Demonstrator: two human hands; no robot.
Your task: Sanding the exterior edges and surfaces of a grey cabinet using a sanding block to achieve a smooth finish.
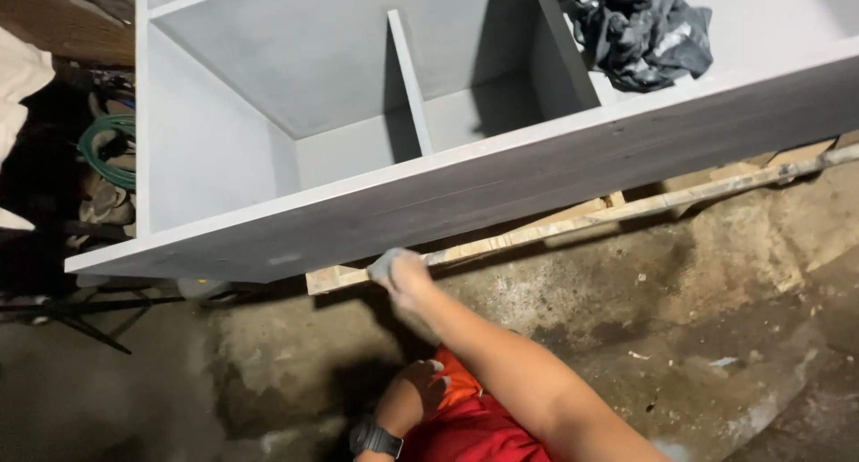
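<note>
Right hand: so, right hand (400, 271) stretched up and forward, fingers closed round a small grey pad (386, 263), pressed to the lower edge of the cabinet's front face; cannot tell what the pad is made of.
Right arm: bare forearm runs from bottom right up to the cabinet.
Left hand: left hand (419, 383) low in frame, loosely curled, resting on the red-orange shorts (470, 422); holds nothing that shows.
Wrist: black watch (376, 439) on the left wrist.
Grey pad: at the bottom edge of the dark front face, just above the wooden plank.
Cabinet: grey cabinet (555, 162) lying on its back, open side up, front face darker grey; inner divider (407, 82) splits the near section into two bays.
Cloth: dark crumpled cloth (640, 28) in the right-hand bay, well apart from the hand.
Plank: rough wooden plank (573, 225) under the cabinet, sticking out beneath the front edge, running to the right.
Floor: stained concrete floor (698, 337), pale flecks here and there.
Left side: green hose (103, 149) coiled beside the cabinet's left wall, dark clutter around it, too dim to tell.
</note>
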